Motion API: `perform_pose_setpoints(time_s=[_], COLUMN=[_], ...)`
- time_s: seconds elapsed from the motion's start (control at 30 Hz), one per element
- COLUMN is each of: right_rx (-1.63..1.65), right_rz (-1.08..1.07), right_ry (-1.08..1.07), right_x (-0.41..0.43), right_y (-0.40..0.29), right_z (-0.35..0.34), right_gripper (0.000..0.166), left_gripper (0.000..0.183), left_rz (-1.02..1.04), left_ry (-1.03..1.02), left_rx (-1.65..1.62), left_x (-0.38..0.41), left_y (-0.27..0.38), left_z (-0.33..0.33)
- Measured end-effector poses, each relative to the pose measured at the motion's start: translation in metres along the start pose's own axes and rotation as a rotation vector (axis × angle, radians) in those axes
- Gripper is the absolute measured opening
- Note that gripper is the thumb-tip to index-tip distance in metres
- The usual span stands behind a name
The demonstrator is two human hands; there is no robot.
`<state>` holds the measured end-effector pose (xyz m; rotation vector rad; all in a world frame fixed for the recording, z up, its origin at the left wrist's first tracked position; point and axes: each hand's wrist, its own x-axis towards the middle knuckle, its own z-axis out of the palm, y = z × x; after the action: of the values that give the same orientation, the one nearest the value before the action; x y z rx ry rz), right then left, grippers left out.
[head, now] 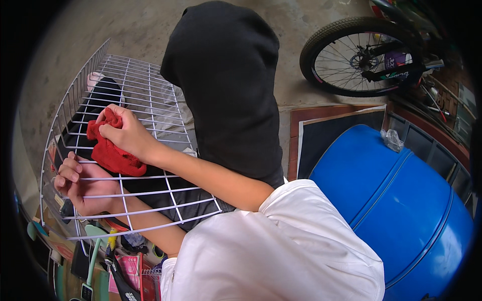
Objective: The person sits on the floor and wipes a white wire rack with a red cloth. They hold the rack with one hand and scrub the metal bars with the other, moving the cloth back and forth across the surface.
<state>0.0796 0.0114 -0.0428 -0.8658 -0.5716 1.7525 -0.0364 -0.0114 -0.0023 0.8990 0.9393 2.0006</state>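
A white wire rack [180,222] with an upturned wire side lies across my lap, reaching out past my left knee. My left hand [88,186] is under its near left part, palm up, with the fingers curled up through the wires. In my right hand [128,129] is a bunched red cloth [116,158], pinched between thumb and fingers. The cloth rests against the wires just beyond my left hand. Whether it wraps around a wire is hidden by the folds and fingers.
A large blue plastic drum [388,199] lies close on my right. Beyond it stands a bicycle wheel [361,56] with a disc brake. At lower left are a pale green fly swatter [94,248], a yellow-and-black tube [111,242] and a pink box [126,267]. Clear plastic sheeting [165,116] lies under the rack.
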Motion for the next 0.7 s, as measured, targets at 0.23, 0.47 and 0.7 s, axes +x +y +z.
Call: perform_pose_setpoints(time_s=[0.23, 0.47, 0.7], right_rx=[0.012, 0.01, 0.001], right_rz=[0.018, 0.032, 0.039], right_ry=[-0.003, -0.016, 0.011], right_x=[-0.0017, -0.001, 0.0003], right_y=[-0.0041, -0.0035, 0.004], right_z=[0.0002, 0.0009, 0.0001], right_gripper=[0.012, 0.012, 0.011], left_gripper=[0.017, 0.018, 0.018], left_rz=[-0.004, -0.008, -0.011], left_ry=[0.03, 0.049, 0.099], left_rx=[-0.028, -0.024, -0.005], left_x=[-0.0001, -0.001, -0.0012], left_y=[-0.0008, 0.0028, 0.0015], left_z=[0.0001, 0.0042, 0.0029])
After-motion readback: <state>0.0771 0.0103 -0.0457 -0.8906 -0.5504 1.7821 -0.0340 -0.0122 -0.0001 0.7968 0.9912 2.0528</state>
